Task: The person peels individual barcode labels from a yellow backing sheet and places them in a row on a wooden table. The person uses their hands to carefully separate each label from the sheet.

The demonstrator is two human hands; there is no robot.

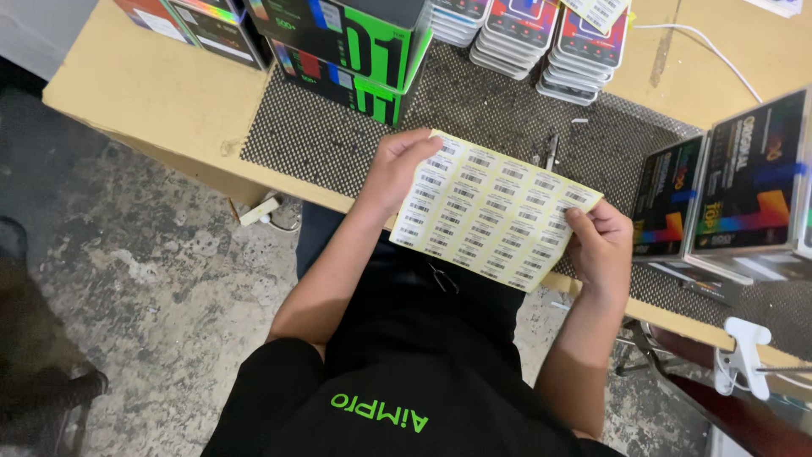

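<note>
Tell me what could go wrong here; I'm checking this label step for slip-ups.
1. The sticker sheet is held in the air by the left hand and right hand only at its ends; it may bend or crease.
2. A label peeled at the right hand's corner might tear or stick to the fingers.

Pale yellow label sheet, white barcode stickers; black-white checked mat; tan table.

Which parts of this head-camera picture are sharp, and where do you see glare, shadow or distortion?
Head view: the yellow sheet of barcode labels and both hands are sharp; soft even light, little shadow; mild glare on the glossy dark boxes at right; wide-angle bending toward the edges; the dark shape at the left edge is murky.
</note>
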